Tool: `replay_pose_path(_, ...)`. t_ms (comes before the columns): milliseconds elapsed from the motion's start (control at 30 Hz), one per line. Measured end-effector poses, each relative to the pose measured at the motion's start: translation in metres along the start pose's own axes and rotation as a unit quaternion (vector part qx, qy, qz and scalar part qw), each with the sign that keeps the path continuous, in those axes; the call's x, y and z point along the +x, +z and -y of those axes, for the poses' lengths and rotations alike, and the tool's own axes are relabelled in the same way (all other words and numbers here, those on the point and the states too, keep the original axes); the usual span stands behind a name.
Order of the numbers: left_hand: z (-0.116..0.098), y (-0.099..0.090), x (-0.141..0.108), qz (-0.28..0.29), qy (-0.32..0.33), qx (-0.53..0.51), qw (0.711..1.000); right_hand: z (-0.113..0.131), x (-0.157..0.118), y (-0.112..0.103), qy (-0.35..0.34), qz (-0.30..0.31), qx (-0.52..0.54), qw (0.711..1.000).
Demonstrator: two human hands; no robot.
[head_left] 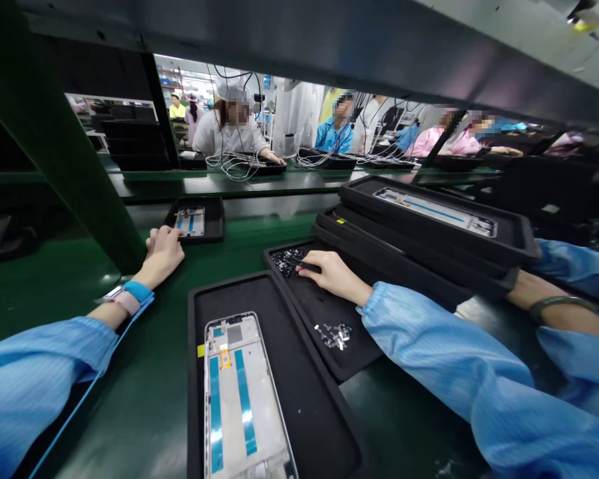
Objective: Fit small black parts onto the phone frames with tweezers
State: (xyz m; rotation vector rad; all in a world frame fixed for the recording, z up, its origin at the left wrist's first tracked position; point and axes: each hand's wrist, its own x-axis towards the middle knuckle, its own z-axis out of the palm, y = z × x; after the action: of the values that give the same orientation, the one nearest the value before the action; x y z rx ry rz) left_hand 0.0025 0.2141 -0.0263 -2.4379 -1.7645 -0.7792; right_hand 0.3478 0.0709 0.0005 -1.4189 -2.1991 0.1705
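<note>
My left hand (164,251) is stretched to the near left edge of a small black tray (213,229) that bears a phone frame (194,221); its curled fingers touch or nearly touch the tray. Black tweezers (307,265) are pinched in my right hand (333,271), their tips over a pile of tiny parts (283,261) at the far end of a black tray (312,303). A second small heap of parts (337,336) lies nearer in that tray. Closest to me, a larger phone frame (237,392) with blue strips rests in another black tray (304,406).
Stacked black trays (404,259) stand at the right, the top one holding a phone frame (434,211). Another person's hand and forearm (544,299) reach in beside them. A green post (74,146) slants down at the left. A metal beam (299,46) crosses overhead; people sit beyond.
</note>
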Motion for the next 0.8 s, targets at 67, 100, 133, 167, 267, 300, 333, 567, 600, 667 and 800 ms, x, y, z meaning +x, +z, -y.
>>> replay_pose_path(67,-0.001,-0.002,0.0,-0.025,-0.021,0.012,0.999,-0.001,-0.001,0.001,-0.012,0.003,0.002,1.0)
replay_pose_path(100,-0.002,-0.003,0.0,-0.032,-0.026,0.017,0.999,-0.002,-0.002,0.001,-0.016,0.004,0.003,1.0)
replay_pose_path(133,-0.004,-0.003,-0.001,-0.035,-0.027,0.018,0.999,-0.003,-0.002,0.002,-0.02,0.004,0.003,1.0)
replay_pose_path(167,-0.006,-0.004,-0.001,-0.036,-0.026,0.018,0.999,-0.003,-0.003,0.002,-0.025,0.003,0.002,1.0)
replay_pose_path(267,-0.009,-0.005,-0.002,-0.037,-0.024,0.011,0.999,-0.003,-0.004,0.002,-0.041,0.001,-0.007,0.999)
replay_pose_path(300,-0.01,-0.006,-0.003,-0.038,-0.024,0.008,0.999,-0.003,-0.005,0.002,-0.043,0.001,-0.014,0.999)
replay_pose_path(333,-0.011,-0.007,-0.003,-0.04,-0.025,0.005,0.999,-0.003,-0.005,0.001,-0.043,0.003,-0.02,0.999)
replay_pose_path(567,-0.014,-0.009,-0.005,-0.055,-0.034,-0.022,0.998,-0.001,-0.007,0.0,-0.02,-0.014,-0.014,1.0)
replay_pose_path(600,-0.016,-0.011,-0.006,-0.061,-0.035,-0.026,0.997,-0.001,-0.006,-0.001,-0.013,-0.018,-0.005,1.0)
replay_pose_path(667,-0.025,-0.016,-0.007,-0.074,-0.032,-0.036,0.996,0.003,-0.006,-0.004,0.021,-0.02,0.044,0.999)
replay_pose_path(800,-0.066,-0.039,-0.019,-0.082,0.01,-0.073,0.994,0.023,-0.006,-0.014,0.119,-0.004,0.225,0.967)
